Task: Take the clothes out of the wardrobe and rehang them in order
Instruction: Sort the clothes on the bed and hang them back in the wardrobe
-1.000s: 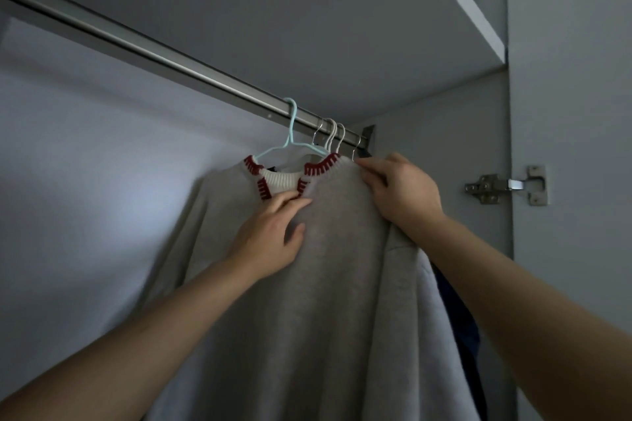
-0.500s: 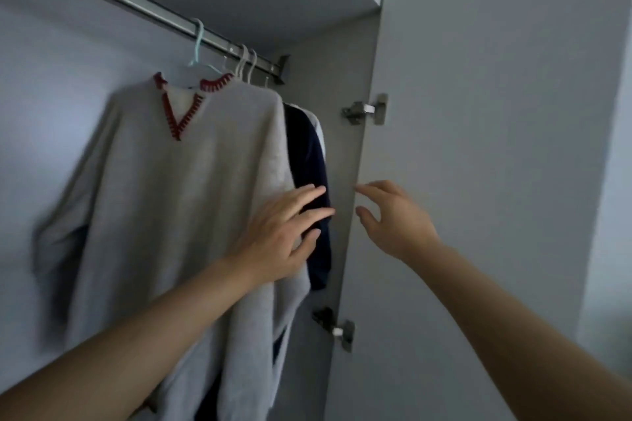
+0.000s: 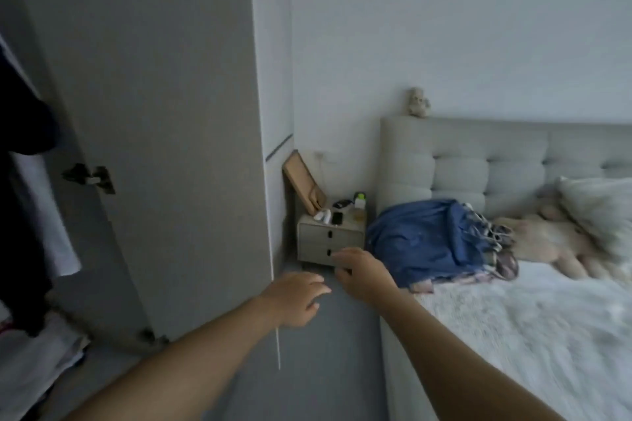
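Swung away from the wardrobe door [image 3: 154, 113] toward a clothes pile [image 3: 437, 243] right of it, probably next; left hand [image 3: 294, 301] and right hand [image 3: 362, 272] loose, empty.

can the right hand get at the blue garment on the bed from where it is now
Probably yes. The right hand is empty and open, held out just left of the blue garment heaped at the edge of the bed, with nothing between them.
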